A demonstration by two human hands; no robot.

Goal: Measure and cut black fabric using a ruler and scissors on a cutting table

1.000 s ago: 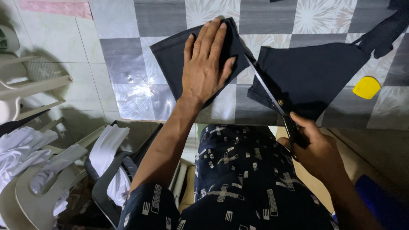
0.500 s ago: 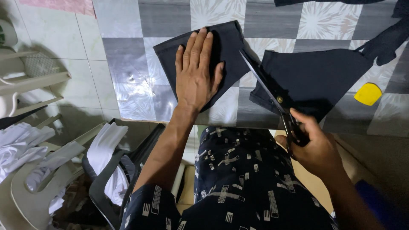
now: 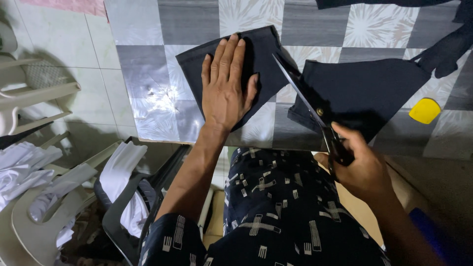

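Your left hand (image 3: 225,91) has slid a touch down the dark cloth piece (image 3: 231,64) since a second ago, and the scissors (image 3: 308,106) have swung in with it, blades now angled up between the two fabric pieces. Left grip: fingers spread and flat, palm pressing the cloth onto the counter (image 3: 148,74), pinching nothing. That cloth lies right under your palm, its far corner poking out beyond your fingertips. Right hand (image 3: 362,165): grip curled tight around the black scissor handles, thumb on top, held at the near counter edge. The blades are slightly parted, tips reaching up toward the gap just beside your left thumb. The larger dark fabric piece (image 3: 364,88) lies just beyond your right grip, its edge touching the blade. Off to the right of that grip, a yellow chalk piece (image 3: 424,110) rests on the counter. Well to the left of your left arm, white cloths (image 3: 123,167) hang over plastic chairs (image 3: 44,231).
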